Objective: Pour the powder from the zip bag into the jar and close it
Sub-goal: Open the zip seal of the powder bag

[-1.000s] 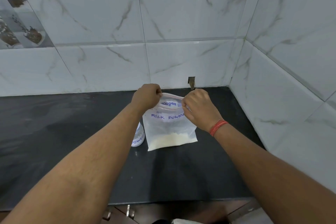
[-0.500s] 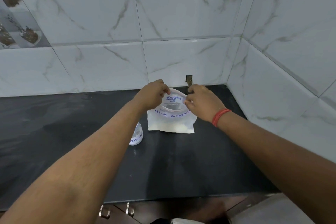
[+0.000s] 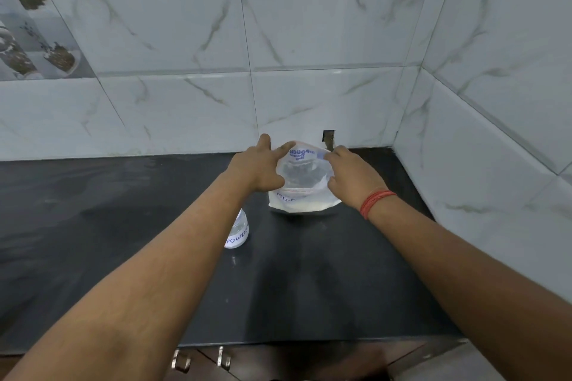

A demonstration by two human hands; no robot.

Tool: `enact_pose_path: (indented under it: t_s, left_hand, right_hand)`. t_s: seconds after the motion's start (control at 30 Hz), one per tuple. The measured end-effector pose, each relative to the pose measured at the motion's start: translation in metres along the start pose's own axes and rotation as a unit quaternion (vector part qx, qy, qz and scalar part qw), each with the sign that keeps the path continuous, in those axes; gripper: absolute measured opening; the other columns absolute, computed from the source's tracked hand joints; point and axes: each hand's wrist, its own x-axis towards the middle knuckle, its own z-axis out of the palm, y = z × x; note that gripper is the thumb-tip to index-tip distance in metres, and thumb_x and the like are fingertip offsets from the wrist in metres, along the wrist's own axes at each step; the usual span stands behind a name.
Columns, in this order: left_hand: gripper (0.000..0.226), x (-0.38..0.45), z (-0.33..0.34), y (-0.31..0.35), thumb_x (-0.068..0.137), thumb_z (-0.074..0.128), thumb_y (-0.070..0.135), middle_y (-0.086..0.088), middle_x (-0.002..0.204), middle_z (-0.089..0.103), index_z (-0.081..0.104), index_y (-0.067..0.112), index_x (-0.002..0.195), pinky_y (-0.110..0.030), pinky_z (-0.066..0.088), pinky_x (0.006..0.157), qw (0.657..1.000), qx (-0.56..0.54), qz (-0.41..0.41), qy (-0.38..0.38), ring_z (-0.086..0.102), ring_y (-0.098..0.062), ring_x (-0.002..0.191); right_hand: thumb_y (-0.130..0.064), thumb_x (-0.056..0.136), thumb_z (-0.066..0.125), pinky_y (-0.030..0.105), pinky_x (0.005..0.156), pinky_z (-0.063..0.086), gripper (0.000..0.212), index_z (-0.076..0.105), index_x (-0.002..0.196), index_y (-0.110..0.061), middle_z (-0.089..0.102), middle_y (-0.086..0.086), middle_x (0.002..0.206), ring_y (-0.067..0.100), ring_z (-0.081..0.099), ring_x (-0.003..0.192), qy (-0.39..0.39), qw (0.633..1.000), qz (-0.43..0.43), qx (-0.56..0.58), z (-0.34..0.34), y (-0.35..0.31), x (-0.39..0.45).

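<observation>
Zip bag (image 3: 305, 192): stands on the dark counter (image 3: 340, 272) between the two hands, mouth spread wide, pale powder (image 3: 305, 205) settled at its base; the left hand (image 3: 260, 168) grips the left rim with fingers hooked over it, and the right hand (image 3: 351, 176) pinches the right rim, apparently to hold the opening apart ahead of pouring. Jar (image 3: 237, 230): just below the left wrist, beside the bag, untouched and mostly hidden by the forearm, presumably kept close as the receiving vessel.
</observation>
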Motion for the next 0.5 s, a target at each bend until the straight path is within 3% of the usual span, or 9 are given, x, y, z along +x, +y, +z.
enact_pose_path:
  t_s: [0.1,0.3,0.4,0.5]
  left_hand:
    - [0.094,-0.001,0.007,0.002,0.082,0.057,0.028,-0.004,0.133,0.034,0.008,0.048,0.160,-0.038,0.057,0.070,1.000,0.005,-0.014,0.014,0.062,-0.027,0.079]
    - [0.088,0.007,0.023,0.001,0.087,0.053,0.010,-0.004,0.134,0.036,0.019,0.042,0.161,-0.032,0.050,0.075,0.996,-0.091,-0.006,0.007,0.055,-0.022,0.083]
    - [0.077,0.024,0.021,-0.009,0.089,0.060,0.012,-0.005,0.116,0.043,0.034,0.033,0.159,-0.030,0.047,0.084,0.988,-0.154,0.001,0.023,0.052,-0.020,0.090]
    - [0.070,0.044,0.014,-0.013,0.088,0.069,0.015,-0.002,0.091,0.055,0.046,0.023,0.154,-0.023,0.040,0.071,0.981,-0.192,-0.016,0.026,0.053,-0.016,0.080]
  right_hand:
    - [-0.002,0.087,0.056,0.035,0.091,0.049,0.053,0.054,0.139,-0.012,0.049,0.010,0.128,0.031,0.053,0.111,0.013,1.000,-0.001,0.008,0.010,0.001,0.000]
    - [-0.006,0.089,0.055,0.032,0.096,0.045,0.054,0.050,0.143,-0.013,0.047,0.011,0.126,0.028,0.047,0.115,-0.016,0.999,0.037,0.018,0.013,0.002,0.006]
    - [-0.010,0.089,0.056,0.032,0.096,0.044,0.049,0.053,0.138,-0.010,0.046,0.013,0.127,0.030,0.047,0.117,-0.024,0.999,0.043,0.009,0.011,0.006,0.018]
    - [-0.011,0.088,0.057,0.035,0.094,0.045,0.043,0.055,0.131,-0.006,0.044,0.015,0.127,0.034,0.046,0.117,-0.049,0.998,0.048,-0.010,0.007,0.003,0.039]
